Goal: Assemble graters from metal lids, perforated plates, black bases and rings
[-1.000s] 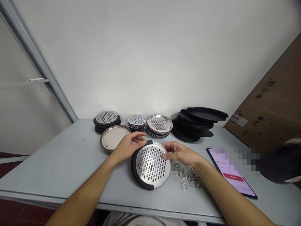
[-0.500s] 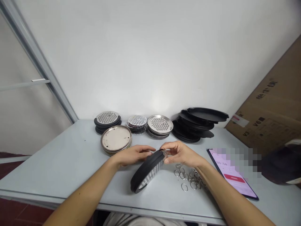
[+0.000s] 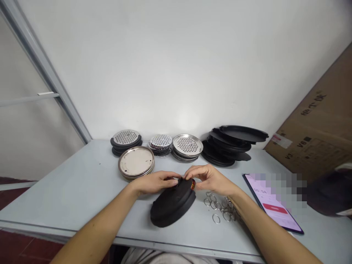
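Note:
Between my hands I hold a round black plastic case (image 3: 172, 205) at its far edge, tilted so that its smooth dark side faces me. My left hand (image 3: 156, 182) grips the upper left of the rim with thumb and fingers. On the right of the same edge, the fingers of my right hand (image 3: 206, 178) are closed, partly hiding the rim. A small red and yellow patch (image 3: 193, 184) shows beside the right fingers; I cannot make out what it is. Just below my right wrist lie several loose metal rings (image 3: 216, 219).
Shallow metal discs (image 3: 136, 161) are stacked left of centre. Behind stand black-rimmed perforated discs (image 3: 125, 137), small perforated plates (image 3: 161, 140), rimmed perforated discs (image 3: 187, 145) and black round covers (image 3: 243, 134). A phone (image 3: 271, 205) and a cardboard box (image 3: 316, 121) are at right.
The black case has turned over in my hands: its perforated metal face showed before, and now its dark side faces me. The red and yellow patch has come into view.

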`<state>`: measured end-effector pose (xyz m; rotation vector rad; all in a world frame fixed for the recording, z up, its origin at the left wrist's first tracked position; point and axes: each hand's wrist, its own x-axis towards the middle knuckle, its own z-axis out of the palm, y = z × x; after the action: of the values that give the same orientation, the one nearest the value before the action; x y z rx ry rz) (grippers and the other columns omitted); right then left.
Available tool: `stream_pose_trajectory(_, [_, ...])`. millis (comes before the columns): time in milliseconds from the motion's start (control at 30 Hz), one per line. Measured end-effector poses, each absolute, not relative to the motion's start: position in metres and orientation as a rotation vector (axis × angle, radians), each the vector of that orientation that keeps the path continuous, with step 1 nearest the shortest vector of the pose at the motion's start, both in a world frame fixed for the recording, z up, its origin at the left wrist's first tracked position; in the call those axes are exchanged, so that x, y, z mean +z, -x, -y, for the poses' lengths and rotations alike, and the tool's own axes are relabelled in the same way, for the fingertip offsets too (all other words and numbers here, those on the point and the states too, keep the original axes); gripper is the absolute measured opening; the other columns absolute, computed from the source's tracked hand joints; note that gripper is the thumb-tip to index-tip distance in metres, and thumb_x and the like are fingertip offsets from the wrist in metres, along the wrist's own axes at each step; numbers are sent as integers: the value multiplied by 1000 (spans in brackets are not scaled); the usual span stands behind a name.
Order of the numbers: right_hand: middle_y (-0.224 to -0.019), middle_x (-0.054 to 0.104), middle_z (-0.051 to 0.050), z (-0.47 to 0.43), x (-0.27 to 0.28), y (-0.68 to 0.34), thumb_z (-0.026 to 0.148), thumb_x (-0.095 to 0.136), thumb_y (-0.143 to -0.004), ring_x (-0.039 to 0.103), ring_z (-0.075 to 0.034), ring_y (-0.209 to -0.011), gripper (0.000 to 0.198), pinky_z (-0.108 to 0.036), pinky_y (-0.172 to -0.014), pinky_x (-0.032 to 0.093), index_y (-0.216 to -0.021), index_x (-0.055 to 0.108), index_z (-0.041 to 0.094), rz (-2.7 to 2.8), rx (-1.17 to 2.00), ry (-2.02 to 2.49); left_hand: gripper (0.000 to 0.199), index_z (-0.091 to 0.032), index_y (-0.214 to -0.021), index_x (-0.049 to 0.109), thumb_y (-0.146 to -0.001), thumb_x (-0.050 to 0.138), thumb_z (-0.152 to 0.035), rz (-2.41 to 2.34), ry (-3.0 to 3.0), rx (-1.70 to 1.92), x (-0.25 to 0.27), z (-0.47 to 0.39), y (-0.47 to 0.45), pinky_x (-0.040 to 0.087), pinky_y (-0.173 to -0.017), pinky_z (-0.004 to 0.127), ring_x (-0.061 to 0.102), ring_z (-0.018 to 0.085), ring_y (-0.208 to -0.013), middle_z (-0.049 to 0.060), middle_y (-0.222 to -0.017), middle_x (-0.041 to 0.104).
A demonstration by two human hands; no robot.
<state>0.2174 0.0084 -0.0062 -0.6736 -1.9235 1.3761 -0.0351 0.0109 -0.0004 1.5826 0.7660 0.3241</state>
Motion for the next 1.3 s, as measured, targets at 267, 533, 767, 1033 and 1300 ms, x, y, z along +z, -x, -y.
stream_pose_trajectory(267, [-106, 65, -6, -14, -15, -222, 26, 76, -72, 64, -20, -93, 19, -33, -83, 51, -89, 72, 20, 1969, 1407, 817, 40, -16, -106, 69, -81, 61, -47, -968, -1824, 407, -2, -16, 34, 44, -77, 29, 60, 21, -90, 6, -100, 69])
stream_pose_trajectory(533, [-81, 70, -5, -20, -32, -225, 23, 68, -74, 66, -17, -79, 18, -33, -79, 51, -91, 67, 15, 1908, 1589, 941, 28, -14, -93, 69, -79, 60, -37, -1136, -1915, 438, -18, -19, 30, 43, -69, 26, 56, 17, -77, 4, -81, 62])
stream_pose_trajectory(767, [-81, 70, -4, -20, -24, -229, 28, 67, -75, 64, -16, -70, 26, -29, -68, 51, -97, 68, 15, 2051, 1294, 1167, 29, -15, -102, 65, -82, 58, -35, -1112, -1930, 495, -22, -20, 30, 46, -75, 28, 58, 18, -82, 5, -90, 62])
stream_pose_trajectory(1033, [-81, 70, -3, -16, -2, -267, 20, 74, -62, 63, -19, -73, 38, -27, -66, 48, -100, 70, 18, 2336, 1185, 1431, 31, -17, -103, 65, -84, 54, -39, -1157, -1965, 494, -20, -18, 29, 46, -77, 29, 60, 19, -85, 6, -92, 64])
stream_pose_trajectory(1300, [-77, 69, -1, -7, -5, -256, 11, 69, -58, 62, -17, -65, 38, -23, -56, 44, -95, 68, 19, 2446, 1055, 1520, 26, -17, -101, 66, -86, 53, -33, -1225, -2099, 607, -21, -16, 24, 45, -81, 32, 59, 20, -88, 7, -98, 64])
